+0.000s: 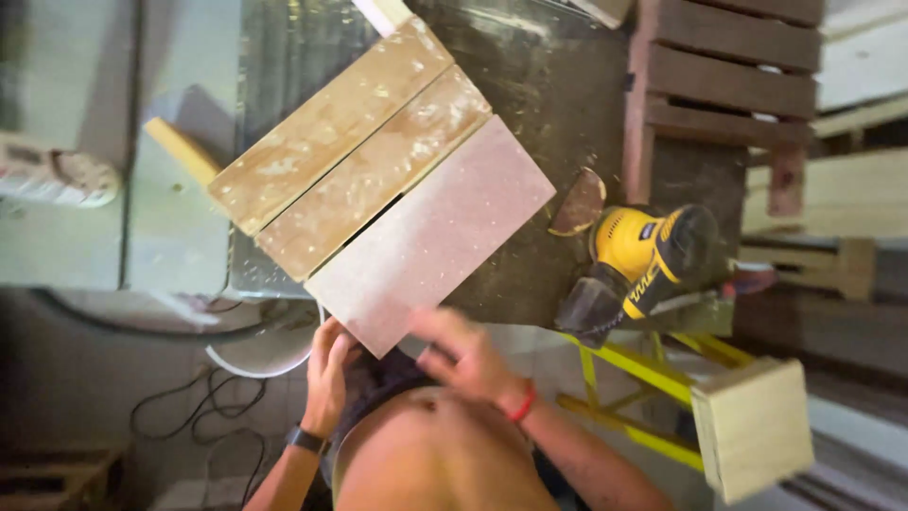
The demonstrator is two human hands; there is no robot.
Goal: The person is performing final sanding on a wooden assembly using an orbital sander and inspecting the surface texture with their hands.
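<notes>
Pinkish-brown plank beside two dusty tan planks; yellow-and-black sander at three o'clock on dark tabletop.

**Bare arms, two wrist bands**

The person wears no sleeves: both forearms are bare, and the torse seen at six o'clock is bare as well. The left hand, at about seven o'clock, has a dark band like a watch strap around its wrist. The right hand, near six o'clock and slightly blurred, carries a thin red band at its wrist. Dark cloth shows between the two hands, at the waist.
</notes>
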